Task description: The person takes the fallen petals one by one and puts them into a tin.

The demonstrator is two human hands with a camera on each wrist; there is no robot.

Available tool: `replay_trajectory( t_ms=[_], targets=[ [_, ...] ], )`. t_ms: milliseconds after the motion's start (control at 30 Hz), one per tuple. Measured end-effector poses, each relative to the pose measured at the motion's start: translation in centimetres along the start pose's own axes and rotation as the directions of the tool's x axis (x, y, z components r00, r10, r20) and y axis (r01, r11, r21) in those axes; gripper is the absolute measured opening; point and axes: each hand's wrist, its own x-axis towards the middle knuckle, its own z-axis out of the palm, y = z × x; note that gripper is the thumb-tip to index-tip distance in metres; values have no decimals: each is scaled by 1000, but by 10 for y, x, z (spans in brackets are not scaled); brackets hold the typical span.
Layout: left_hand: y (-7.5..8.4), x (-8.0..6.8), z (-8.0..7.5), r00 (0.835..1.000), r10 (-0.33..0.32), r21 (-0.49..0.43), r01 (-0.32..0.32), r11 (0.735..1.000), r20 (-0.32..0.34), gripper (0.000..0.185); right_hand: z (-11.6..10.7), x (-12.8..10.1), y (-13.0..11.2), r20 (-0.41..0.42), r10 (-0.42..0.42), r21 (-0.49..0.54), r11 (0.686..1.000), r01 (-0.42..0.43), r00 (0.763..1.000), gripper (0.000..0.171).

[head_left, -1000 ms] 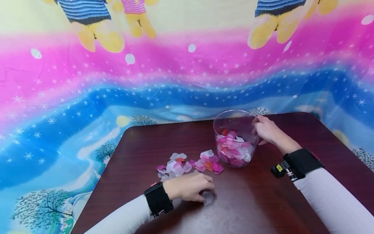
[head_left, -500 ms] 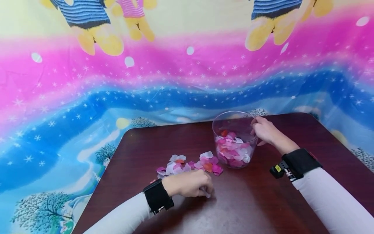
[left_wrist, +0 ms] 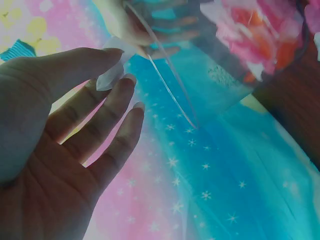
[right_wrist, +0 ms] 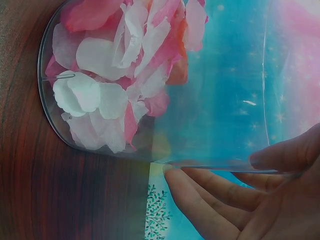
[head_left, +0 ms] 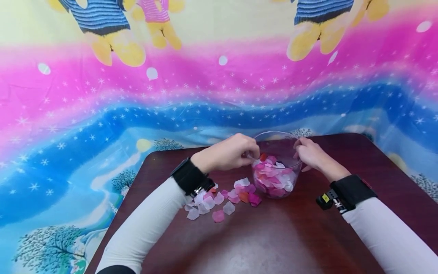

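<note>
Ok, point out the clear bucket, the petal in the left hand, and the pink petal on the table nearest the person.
Clear bucket (right_wrist: 220,120): right wrist view, on its bare side wall.
Held petal (left_wrist: 110,78): left wrist view, on its lower part.
Pink petal (head_left: 218,216): head view, on its middle.

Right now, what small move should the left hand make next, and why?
Probably bring the left hand over the clear container and release the pale petal: it is pinched near the opening, other petals lie inside, and the right hand holds the container's side.
</note>
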Motion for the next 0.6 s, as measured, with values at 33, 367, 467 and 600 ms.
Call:
replay_trajectory(
  t_ms=[33,367,467,600],
  targets=[
    [-3,6,-1,1000,-1,4,1,1000,-4,7,0,0,0,1,0,2,1000,0,1000,42],
    [-16,37,16,999,-49,15,49,999,11,11,2,0,-1,-4,1,10,1000,-1,1000,42],
    [-18,38,18,998,-64,27,64,998,13,17,2,0,-1,-5,0,12,1000,1,1000,42],
    [-21,34,14,997,-74,18,74,997,-18,21,-1,0,1,-9,-2,10,1000,2,1000,43]
  ],
)
